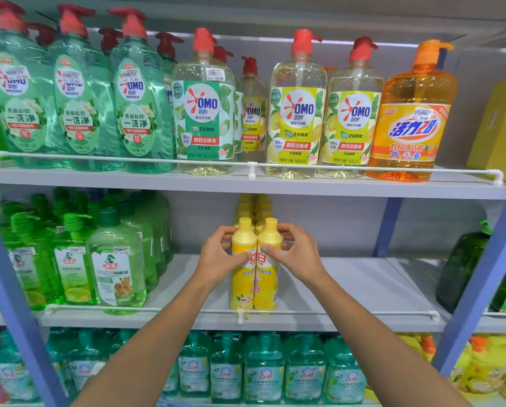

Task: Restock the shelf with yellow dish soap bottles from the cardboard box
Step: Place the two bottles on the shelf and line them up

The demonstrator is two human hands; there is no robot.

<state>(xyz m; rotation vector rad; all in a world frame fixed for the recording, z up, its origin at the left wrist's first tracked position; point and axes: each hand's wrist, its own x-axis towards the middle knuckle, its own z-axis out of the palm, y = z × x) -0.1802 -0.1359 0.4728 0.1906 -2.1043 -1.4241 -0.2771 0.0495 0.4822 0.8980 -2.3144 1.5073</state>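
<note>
Two yellow dish soap bottles stand upright side by side at the front of the middle shelf (348,292). My left hand (216,257) grips the left yellow bottle (242,283) at its shoulder. My right hand (297,254) grips the right yellow bottle (268,289) the same way. Behind them, more yellow bottles (253,207) stand in two rows running to the back of the shelf. The cardboard box is out of view.
Green pump bottles (78,259) fill the shelf's left part. A white guard rail (334,312) runs along its front edge. Bare shelf lies right of the yellow bottles up to a dark green jug (463,265). Large pump bottles (298,113) line the shelf above, teal bottles (263,368) below.
</note>
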